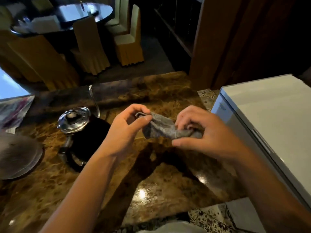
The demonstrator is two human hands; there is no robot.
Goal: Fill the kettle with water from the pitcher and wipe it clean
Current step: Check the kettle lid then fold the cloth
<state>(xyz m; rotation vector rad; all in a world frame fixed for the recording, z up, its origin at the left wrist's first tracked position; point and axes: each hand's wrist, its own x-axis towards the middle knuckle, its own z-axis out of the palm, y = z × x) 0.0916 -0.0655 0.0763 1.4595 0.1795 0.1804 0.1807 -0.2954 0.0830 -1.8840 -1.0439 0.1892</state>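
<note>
A black kettle with a shiny chrome lid stands on the brown marble counter, left of my hands. Behind it a clear glass pitcher shows only as a faint rim and wall. Above the counter's middle I hold a small grey cloth stretched between both hands. My left hand pinches its left corner between thumb and fingers. My right hand grips the bunched right end.
A round grey plate lies at the counter's left edge, with a colourful paper behind it. A white appliance stands close on the right. Beyond the counter are covered chairs and a dark round table.
</note>
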